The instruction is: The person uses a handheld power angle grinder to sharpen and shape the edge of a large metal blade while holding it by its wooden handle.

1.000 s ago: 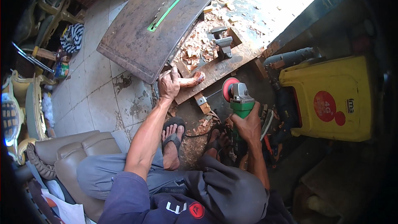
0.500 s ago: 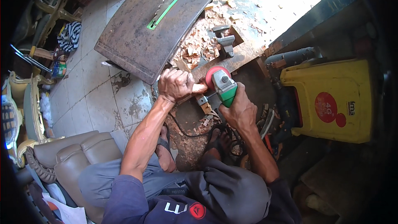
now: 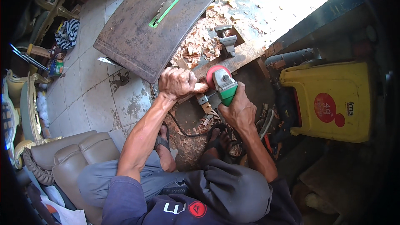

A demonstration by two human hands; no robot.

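My right hand (image 3: pixel 239 106) is wrapped round the green body of an angle grinder (image 3: pixel 225 84), which has a grey metal head and a red disc (image 3: pixel 211 76). My left hand (image 3: pixel 177 82) is closed on a small reddish-brown piece of wood (image 3: pixel 202 87); its end sticks out past the thumb and meets the left rim of the disc. The rest of the piece is hidden inside the fist. Just beyond both hands runs the edge of a wooden bench (image 3: pixel 239 62). Below the piece is a metal clamp screw (image 3: pixel 203 99).
A metal saw table (image 3: pixel 129 33) with a toothed blade (image 3: pixel 171 6) in a green-edged slot stands at far left. Wood chips (image 3: pixel 196 48) and a metal vise (image 3: pixel 227 41) lie beyond my hands. A yellow plastic chair (image 3: pixel 333 100) is at right; a black cord (image 3: pixel 187 134) loops by my feet.
The whole view has shifted slightly. Both hands keep their grips, and the wood stays against the disc's rim.
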